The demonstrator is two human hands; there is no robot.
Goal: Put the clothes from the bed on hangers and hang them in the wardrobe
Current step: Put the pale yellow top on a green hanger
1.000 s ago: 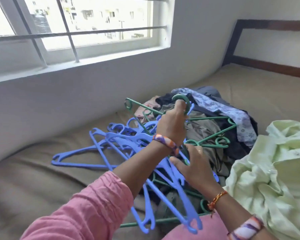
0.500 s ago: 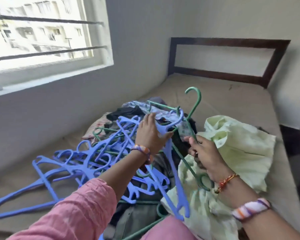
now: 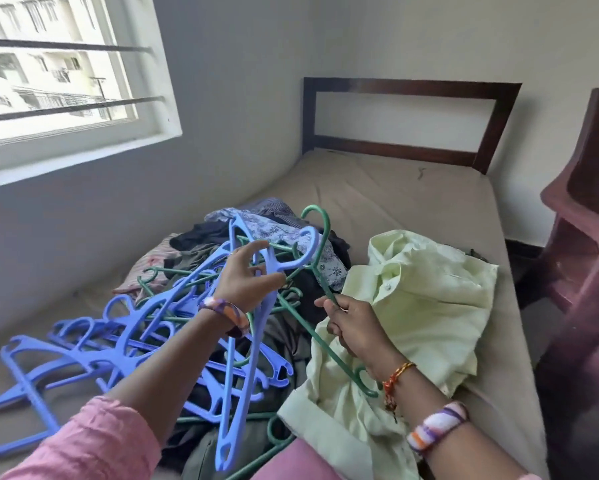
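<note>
Blue hangers (image 3: 94, 344) tangled with green hangers (image 3: 173, 275) sprawl over near-left bed (image 3: 412, 199), blocking reach to clothes pile (image 3: 256, 230). Light green shirt (image 3: 426, 306) covers near-right mattress. Far mattress toward headboard (image 3: 409, 88) bare. Wall (image 3: 222, 98) closes left side; dark red furniture (image 3: 589, 237) crowds right edge.

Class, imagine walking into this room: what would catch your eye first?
The tangle of blue hangers sprawled across the near left of the bed. At centre, the right hand grips a green hanger beside a pale green shirt, while the left hand lifts a blue one.
</note>
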